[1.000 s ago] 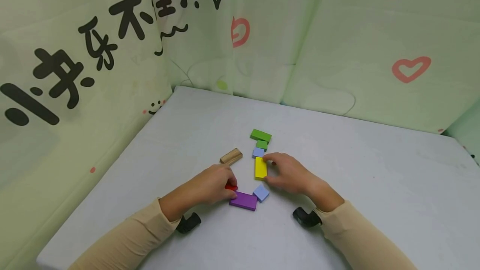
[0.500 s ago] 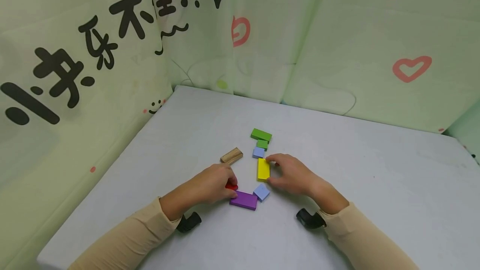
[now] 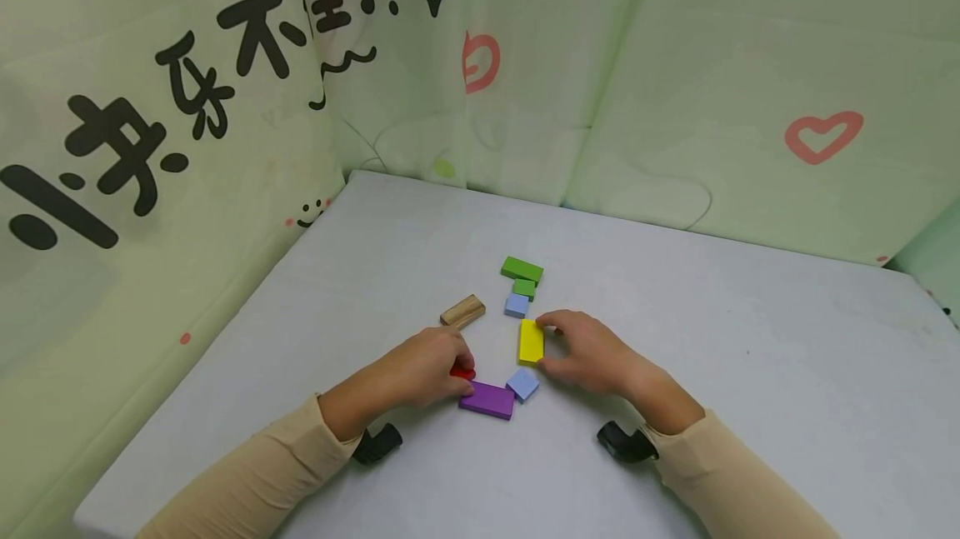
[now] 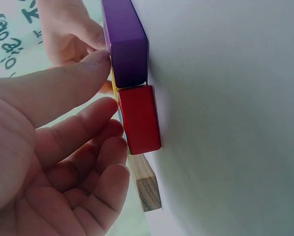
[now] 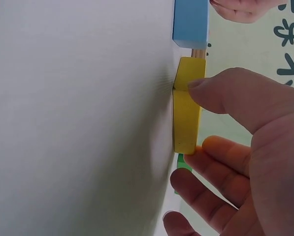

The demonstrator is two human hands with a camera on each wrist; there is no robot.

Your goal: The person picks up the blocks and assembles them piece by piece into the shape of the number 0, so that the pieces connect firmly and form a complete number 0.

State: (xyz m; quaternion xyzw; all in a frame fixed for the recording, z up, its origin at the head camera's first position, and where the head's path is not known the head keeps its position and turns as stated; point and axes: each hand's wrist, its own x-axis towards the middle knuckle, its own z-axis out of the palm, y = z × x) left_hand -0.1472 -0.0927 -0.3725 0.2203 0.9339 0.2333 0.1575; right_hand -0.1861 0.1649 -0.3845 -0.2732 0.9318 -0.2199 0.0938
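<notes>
My right hand pinches a yellow block by its two ends, thumb at the near end and a fingertip at the far end. In the left wrist view, my left hand has its thumb against a purple block and its bent fingers on a red block, which touches the purple one end to end. In the head view the left fingers cover most of the red block. A light blue block touches the purple block's right end, just below the yellow block.
Behind the yellow block stand another light blue block, a small green block and a longer green block in a line. A bare wooden block lies beyond the left hand. Printed curtains border the white table.
The right hand has drawn the yellow block to the right and slightly nearer, and a gap has opened between it and the light blue block behind it. The left hand stays in place.
</notes>
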